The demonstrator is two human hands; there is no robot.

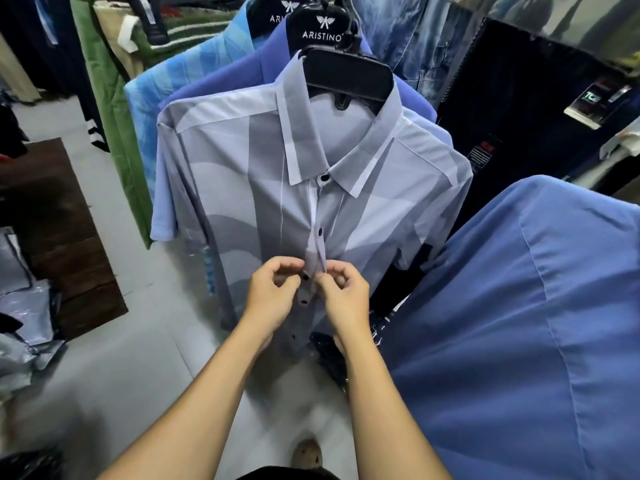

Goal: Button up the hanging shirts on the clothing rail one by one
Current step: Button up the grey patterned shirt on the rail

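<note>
left hand (273,296) and right hand (344,294) both pinch the placket of the grey shirt (242,202), i'd say top two buttons done, lower ones left.

Bare forearms (221,375), black garment (287,474) (edge only)

Dim, soft light; edges warped.
</note>
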